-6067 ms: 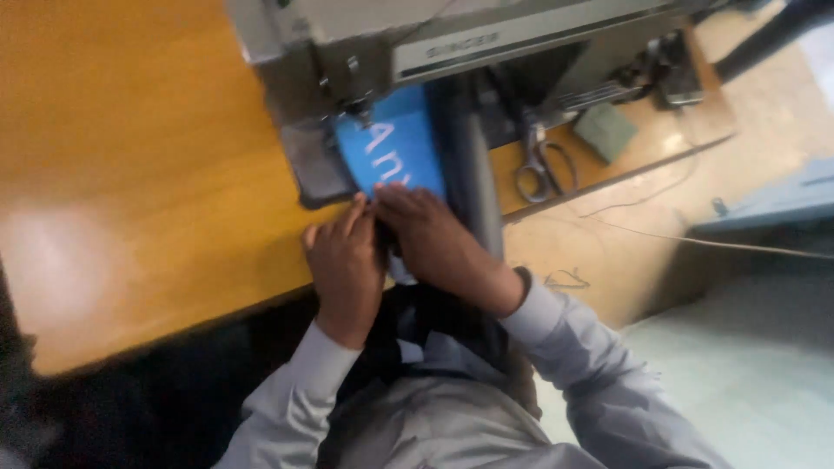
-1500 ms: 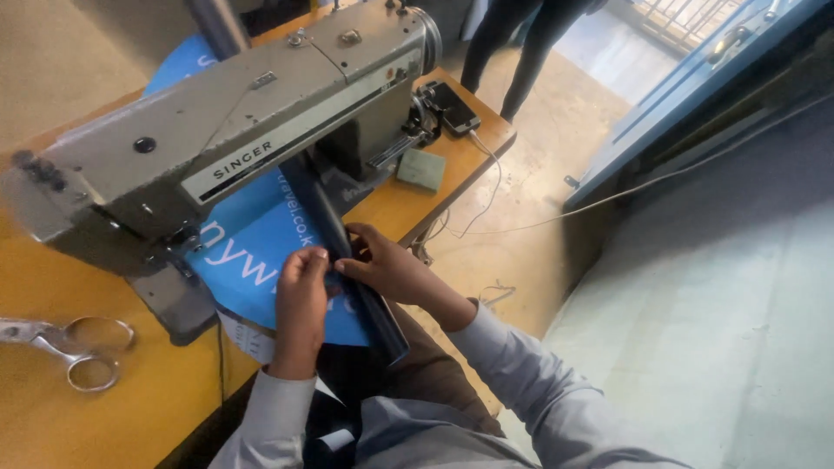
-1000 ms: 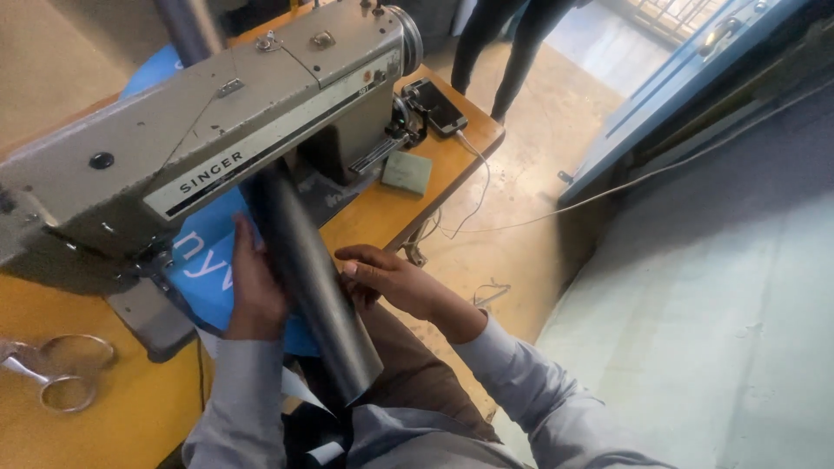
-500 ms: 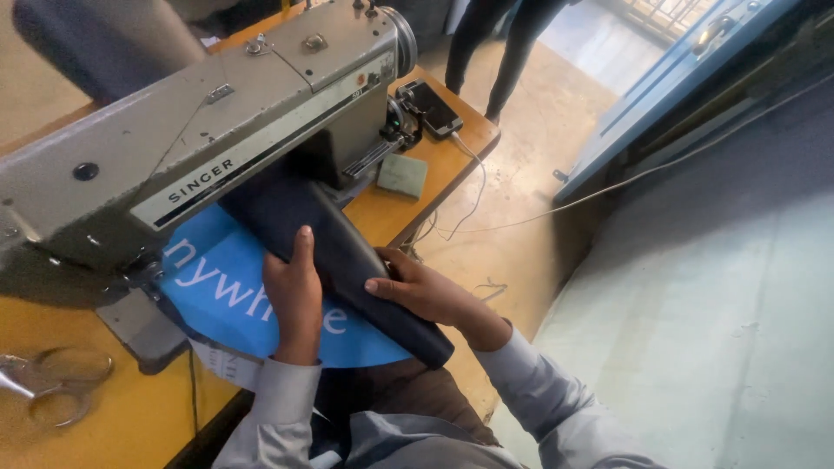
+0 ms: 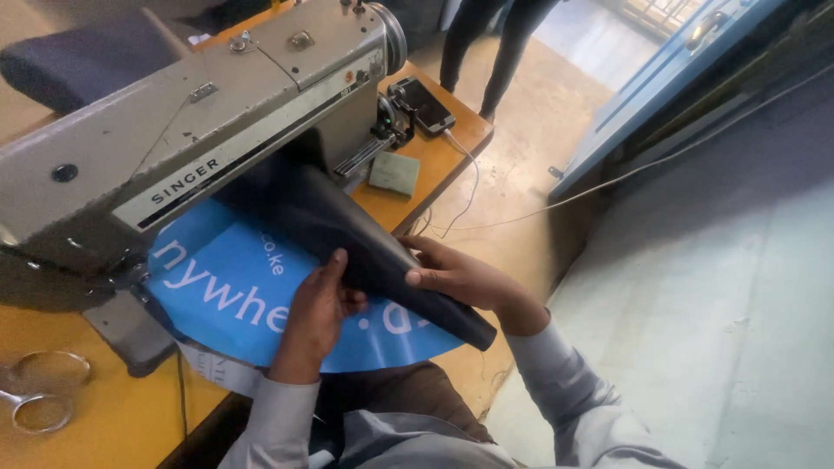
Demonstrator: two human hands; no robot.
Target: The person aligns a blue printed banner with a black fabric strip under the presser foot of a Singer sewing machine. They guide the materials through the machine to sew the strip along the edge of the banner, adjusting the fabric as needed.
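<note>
The dark fabric roll (image 5: pixel 373 247) has swung lower; left hand (image 5: pixel 317 313) and right hand (image 5: pixel 456 278) both grip it over the blue sheet (image 5: pixel 234 295).

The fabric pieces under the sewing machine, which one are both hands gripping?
The dark one, rolled into a tube; the left hand and right hand hold its near end. The blue printed sheet lies flat beneath it.

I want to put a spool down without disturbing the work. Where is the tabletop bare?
Bare wood shows on the table beside the scissors, left of the blue sheet, and around the grey pad below the phone. Under the sewing machine it is crowded: left hand and right hand hold the dark fabric.
</note>
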